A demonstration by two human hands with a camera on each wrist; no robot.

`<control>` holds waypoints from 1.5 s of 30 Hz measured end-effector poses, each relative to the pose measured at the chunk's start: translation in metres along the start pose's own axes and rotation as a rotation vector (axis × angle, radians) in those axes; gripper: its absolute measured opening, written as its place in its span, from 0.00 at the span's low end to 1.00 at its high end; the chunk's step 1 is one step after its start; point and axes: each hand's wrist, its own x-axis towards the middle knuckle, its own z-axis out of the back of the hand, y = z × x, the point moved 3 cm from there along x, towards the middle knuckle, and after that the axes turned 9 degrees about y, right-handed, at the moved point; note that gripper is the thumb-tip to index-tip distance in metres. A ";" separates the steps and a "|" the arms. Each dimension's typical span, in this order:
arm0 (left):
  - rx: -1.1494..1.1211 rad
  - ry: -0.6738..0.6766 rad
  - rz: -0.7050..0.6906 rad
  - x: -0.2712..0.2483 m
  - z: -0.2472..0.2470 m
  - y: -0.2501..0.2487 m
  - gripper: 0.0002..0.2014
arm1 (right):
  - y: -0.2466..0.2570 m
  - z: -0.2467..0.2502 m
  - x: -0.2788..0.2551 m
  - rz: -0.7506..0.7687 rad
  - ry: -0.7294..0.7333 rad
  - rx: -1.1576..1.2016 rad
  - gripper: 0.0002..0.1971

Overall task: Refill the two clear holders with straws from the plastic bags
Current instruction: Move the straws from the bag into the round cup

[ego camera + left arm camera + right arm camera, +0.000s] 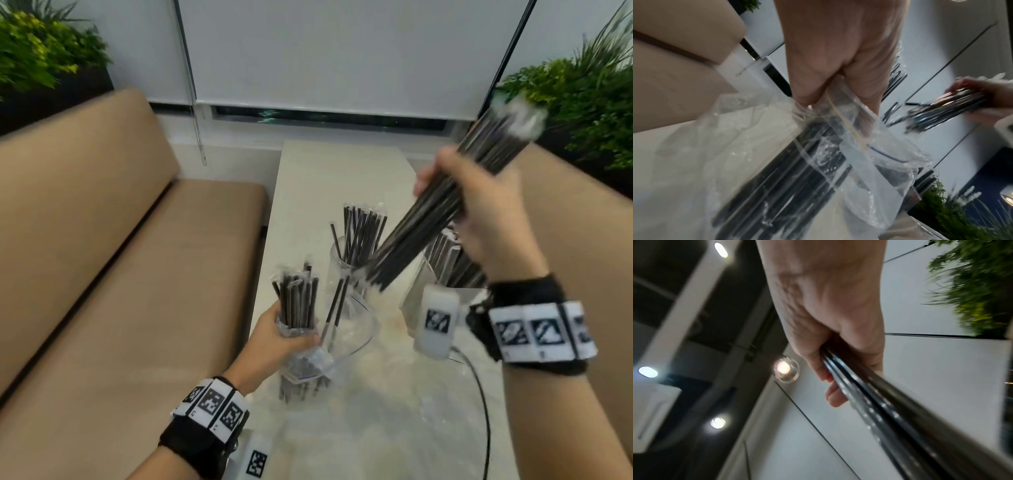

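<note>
My left hand (pixel 284 337) grips a clear plastic bag (pixel 337 330) together with a short bunch of black wrapped straws (pixel 297 299) standing up out of it; in the left wrist view the left hand (pixel 835 91) pinches the bag (pixel 875 164) over dark straws (pixel 789 181). My right hand (pixel 479 202) is raised above the table and grips a long bundle of black straws (pixel 445 205), tilted, its lower end over a round clear holder (pixel 340 263) with several straws in it. The right hand (pixel 830 344) is wrapped round that bundle (pixel 890 410). A second clear holder (pixel 416 294) with straws stands at the right.
The pale marble table (pixel 376 411) runs between two tan benches (pixel 102 274). A cable (pixel 479 394) crosses the table's right side. Green plants (pixel 589 99) stand at both back corners before a white blind (pixel 342 51).
</note>
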 end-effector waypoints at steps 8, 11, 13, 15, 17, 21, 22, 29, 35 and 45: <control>-0.090 -0.039 0.011 -0.002 0.007 0.008 0.23 | -0.032 -0.032 0.074 0.124 -0.048 -0.162 0.04; -0.094 -0.047 0.008 -0.004 0.008 0.011 0.24 | -0.109 -0.035 0.070 -0.044 -0.026 -0.320 0.09; -0.109 -0.058 0.012 -0.005 0.010 0.013 0.23 | -0.139 -0.030 0.067 -0.144 -0.053 -0.344 0.13; -0.125 -0.068 0.014 -0.006 0.014 0.015 0.23 | -0.144 -0.023 0.068 -0.169 -0.092 -0.313 0.16; -0.134 -0.068 0.015 -0.006 0.017 0.016 0.23 | -0.133 -0.015 0.072 -0.100 -0.125 -0.294 0.22; -0.135 -0.058 0.008 -0.004 0.017 0.016 0.23 | -0.106 -0.007 0.082 0.094 -0.101 -0.409 0.34; -0.134 -0.052 0.005 -0.004 0.015 0.016 0.24 | -0.104 -0.006 0.083 0.121 -0.076 -0.455 0.34; -0.116 -0.052 0.002 -0.002 0.014 0.016 0.23 | -0.129 -0.021 0.070 -0.073 0.334 -1.223 0.21; -0.131 -0.120 -0.013 0.000 0.024 0.012 0.23 | -0.079 -0.031 -0.007 0.154 0.007 -0.693 0.15; -0.014 0.114 0.006 -0.006 0.003 0.001 0.30 | -0.157 -0.064 -0.071 -0.401 0.531 -0.390 0.20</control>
